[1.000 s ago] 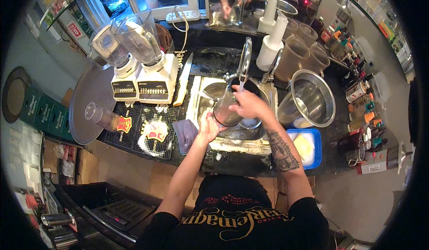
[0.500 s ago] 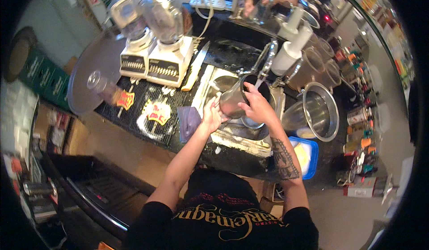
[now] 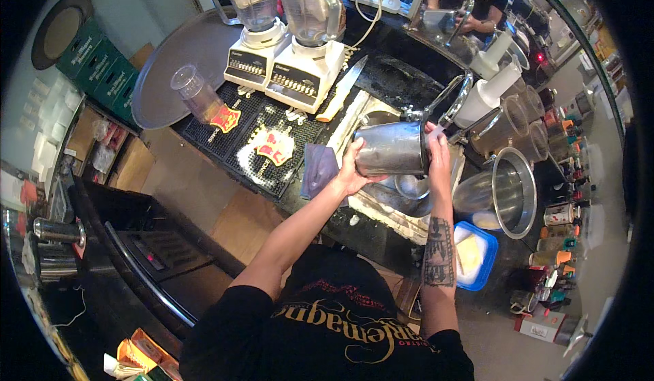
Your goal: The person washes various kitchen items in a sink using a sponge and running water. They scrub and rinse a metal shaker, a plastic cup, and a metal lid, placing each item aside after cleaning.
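Grey metal-looking container [image 3: 392, 150] is on its side over the sink [image 3: 388, 214], 12 o'clock from your torso: left hand [image 3: 351, 170] has its fingers curled round the closed-looking end at 8 o'clock, right hand [image 3: 438, 150] has its fingers against the rim at 3. Reads as stiff, fairly light, hard to break, but likely slick if wet. Best hold: left palm under that 8 o'clock end, right fingers hooked over the rim.

1 held cont. [image 3: 393, 149], 2 blndrs [image 3: 310, 74]
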{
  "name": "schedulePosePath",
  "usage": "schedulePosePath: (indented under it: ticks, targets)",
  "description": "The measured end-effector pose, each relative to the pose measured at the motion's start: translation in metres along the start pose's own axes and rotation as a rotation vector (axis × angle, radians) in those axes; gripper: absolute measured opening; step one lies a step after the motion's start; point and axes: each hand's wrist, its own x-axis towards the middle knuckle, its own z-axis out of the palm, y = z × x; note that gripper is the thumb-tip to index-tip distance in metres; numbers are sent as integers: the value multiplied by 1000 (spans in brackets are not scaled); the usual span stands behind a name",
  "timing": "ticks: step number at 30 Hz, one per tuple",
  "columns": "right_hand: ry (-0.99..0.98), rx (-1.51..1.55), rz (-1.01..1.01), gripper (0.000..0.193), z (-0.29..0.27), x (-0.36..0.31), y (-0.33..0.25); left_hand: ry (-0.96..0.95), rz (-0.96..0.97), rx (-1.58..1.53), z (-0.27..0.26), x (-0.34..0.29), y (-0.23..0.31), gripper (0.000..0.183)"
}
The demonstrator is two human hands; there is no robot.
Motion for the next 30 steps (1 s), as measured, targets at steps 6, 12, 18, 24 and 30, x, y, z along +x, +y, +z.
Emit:
schedulePosePath:
  ticks: [6,12,18,24,30]
  targets:
    - [338,282,22,51,18,-49,52,156,235,418,25,-22,27,81]
    - [113,904,594,56,61,-72,28,315,689,1545,62,-44,77,117]
    - [-69,1073,501,47,107,-56,-12,243,858,1460,47,-76,129,119]
    - [-157,501,316,45,178,-20,-42,180,841,898,-43,-128,165,106]
    - [-385,-215,-577,23,259,20,-87,858,1081,1049,-115,-173,185,92]
